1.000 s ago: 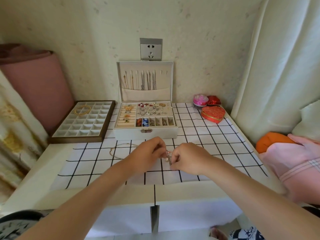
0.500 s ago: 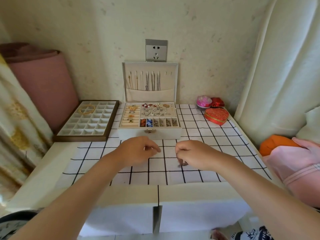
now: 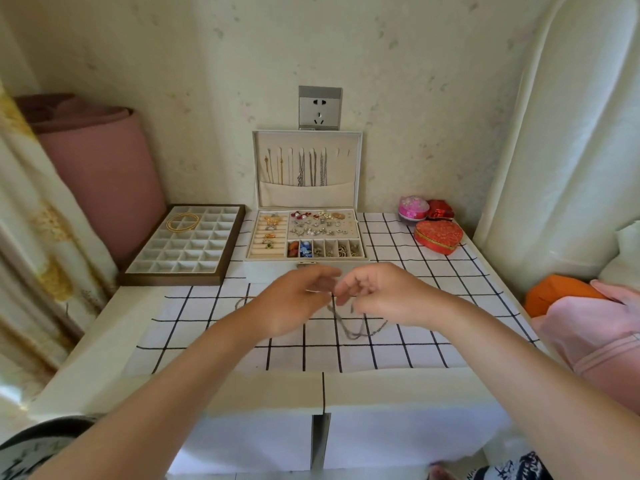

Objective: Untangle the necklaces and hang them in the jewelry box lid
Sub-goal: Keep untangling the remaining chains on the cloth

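Note:
A white jewelry box point(image 3: 263, 270) stands open at the back of the table. Its upright lid point(image 3: 349, 161) has several necklaces hanging on hooks above a fabric pocket. My left hand point(image 3: 294, 299) and my right hand point(image 3: 384, 296) are raised just in front of the box, close together. A thin silver necklace point(image 3: 349, 327) hangs between them and loops down to the checked cloth; both hands pinch it. A second thin chain point(image 3: 242, 301) lies on the cloth, partly hidden behind my left wrist.
A brown compartment tray point(image 3: 145, 277) with a gold bangle point(image 3: 183, 222) sits left of the box. A red heart-shaped box point(image 3: 438, 236), a pink round box point(image 3: 412, 208) and a red pouch point(image 3: 440, 210) lie at the back right. Pink and orange fabric point(image 3: 588, 323) is at the right edge.
My hands have risen from the cloth and come closer to the box, lifting the silver necklace so that it now dangles between them.

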Available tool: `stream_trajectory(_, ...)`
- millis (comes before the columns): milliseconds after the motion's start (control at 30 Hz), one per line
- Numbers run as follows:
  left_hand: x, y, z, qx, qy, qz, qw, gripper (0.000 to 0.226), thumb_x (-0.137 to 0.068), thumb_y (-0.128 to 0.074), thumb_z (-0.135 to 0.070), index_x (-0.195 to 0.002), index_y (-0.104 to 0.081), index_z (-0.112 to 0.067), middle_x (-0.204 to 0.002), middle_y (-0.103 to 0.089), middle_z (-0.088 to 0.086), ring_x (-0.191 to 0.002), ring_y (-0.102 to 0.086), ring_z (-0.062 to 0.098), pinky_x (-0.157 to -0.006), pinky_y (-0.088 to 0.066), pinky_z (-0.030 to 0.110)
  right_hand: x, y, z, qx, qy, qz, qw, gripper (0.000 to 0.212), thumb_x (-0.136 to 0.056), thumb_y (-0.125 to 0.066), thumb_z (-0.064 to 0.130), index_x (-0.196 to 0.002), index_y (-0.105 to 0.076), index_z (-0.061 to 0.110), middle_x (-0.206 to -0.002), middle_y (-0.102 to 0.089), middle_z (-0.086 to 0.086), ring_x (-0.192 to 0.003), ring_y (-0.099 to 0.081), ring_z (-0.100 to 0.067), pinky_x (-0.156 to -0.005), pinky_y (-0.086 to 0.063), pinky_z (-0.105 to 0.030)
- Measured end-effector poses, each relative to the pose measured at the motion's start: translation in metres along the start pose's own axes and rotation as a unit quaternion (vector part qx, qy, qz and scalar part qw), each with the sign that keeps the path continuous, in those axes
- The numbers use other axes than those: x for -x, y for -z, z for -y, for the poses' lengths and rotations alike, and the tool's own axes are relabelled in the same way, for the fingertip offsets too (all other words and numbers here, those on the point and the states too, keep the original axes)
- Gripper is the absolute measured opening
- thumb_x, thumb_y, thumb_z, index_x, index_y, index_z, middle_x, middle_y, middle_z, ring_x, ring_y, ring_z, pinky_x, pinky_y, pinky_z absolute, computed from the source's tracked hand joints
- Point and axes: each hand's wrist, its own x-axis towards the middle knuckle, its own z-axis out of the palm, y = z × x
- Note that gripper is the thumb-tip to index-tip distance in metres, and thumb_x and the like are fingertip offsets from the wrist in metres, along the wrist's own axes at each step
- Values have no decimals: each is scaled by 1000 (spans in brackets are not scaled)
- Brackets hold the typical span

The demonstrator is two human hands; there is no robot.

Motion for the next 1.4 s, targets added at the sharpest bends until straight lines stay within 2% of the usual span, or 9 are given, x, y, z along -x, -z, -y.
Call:
stream_trajectory(200,-7,-4,-15,169,11,-33,985,48,-94,-57,3,-138,-50,-14,-119,-71,1,-110,-66,11,-97,-51,25,0,8,6,60,52,-55,995,61,-76,-41,-24,-87,-68,29,-104,-74,7,-102,-69,-5,-85,-57,-40)
stream_trajectory(367,-13,-14,-26,271,7,29,962,36,-93,-62,-3,-127,-59,-13,-114,-73,3,-108,-69,16,-97,-53,28,-6,10,17,-27,115,-124,985,49,-84,-44,-23,-77,-65,21,-102,-75,3,-96,-71,-4,-85,-54,-18)
stream_trajectory(533,-19,-7,-31,168,46,-15,985,19,-99,-56,-22,-108,-72,-17,-64,-53,-15,-63,-52,2,-81,-56,27,-10,22,24,-90,124,-143,978,47,-81,-43,-23,-79,-65,18,-95,-71,-24,-75,-66,-23,-73,-57,-22)
stream_trajectory(733,-26,-1,-38,143,-18,-33,989,18,-99,-58,-21,-115,-67,-20,-109,-72,-6,-109,-65,11,-104,-48,33,-15,24,42,-176,114,-124,970,51,-75,-29,-32,-81,-59,9,-112,-64,-31,-71,-56,-17,-47,-43,-13)
stream_trajectory(833,-29,3,-42,189,-22,-36,981,10,-98,-58,-13,-96,-68,-13,-81,-70,-1,-79,-67,16,-88,-53,26,-21,29,44,-175,110,-140,968,52,-75,-31,-30,-82,-61,11,-113,-61,-37,-73,-58,-18,-44,-42,-14)
stream_trajectory(967,-33,16,-47,168,6,-24,986,25,-101,-56,-26,-93,-74,-11,-62,-48,-6,-61,-50,5,-77,-57,23,-27,38,44,-120,95,-144,978,44,-81,-44,-20,-86,-66,18,-99,-71,-24,-69,-58,-15,-54,-45,-18)
stream_trajectory(1067,-35,31,-53,83,18,-42,996,31,-102,-52,-32,-87,-74,-18,-53,-45,-14,-53,-44,3,-60,-48,20,-26,45,49,-21,74,-156,985,27,-87,-55,-5,-94,-70,17,-62,-63,16,-46,-48,4,-53,-37,-13)
stream_trajectory(1300,-54,65,-61,134,58,-21,989,38,-104,-44,-37,-72,-53,-20,-55,-32,-10,-48,-28,10,-45,-30,19,-37,62,64,10,38,-133,990,25,-97,-58,27,-87,-76,13,-57,-61,11,-44,-44,2,-60,-38,-23)
stream_trajectory(1400,-67,77,-64,209,45,2,977,37,-105,-43,-37,-72,-46,-21,-62,-31,-6,-52,-22,12,-44,-25,20,-47,77,72,1,49,-119,992,21,-96,-62,26,-92,-76,11,-47,-51,17,-43,-44,4,-55,-37,-12)
